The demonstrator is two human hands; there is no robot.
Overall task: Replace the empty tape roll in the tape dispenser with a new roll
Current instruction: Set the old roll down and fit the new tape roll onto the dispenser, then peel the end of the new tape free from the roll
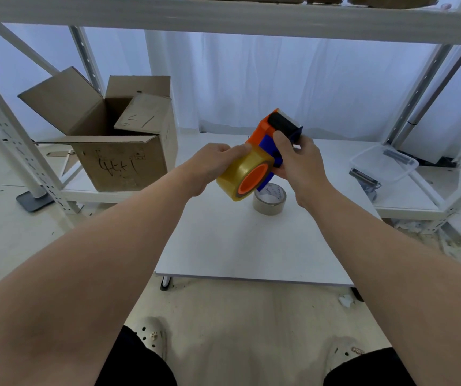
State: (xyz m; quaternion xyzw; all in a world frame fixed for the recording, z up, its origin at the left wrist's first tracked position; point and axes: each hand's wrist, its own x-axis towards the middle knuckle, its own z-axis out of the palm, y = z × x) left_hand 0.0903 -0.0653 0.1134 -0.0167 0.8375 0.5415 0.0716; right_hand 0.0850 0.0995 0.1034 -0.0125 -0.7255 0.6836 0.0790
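Head view: left hand grip around new roll; right hand grip clasps dispenser.

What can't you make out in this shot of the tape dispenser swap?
- Head view: dispenser handle, hidden by the right hand.
- Whether the new roll is fully seated: left hand covers its far side.
- Print inside the empty roll: too small.
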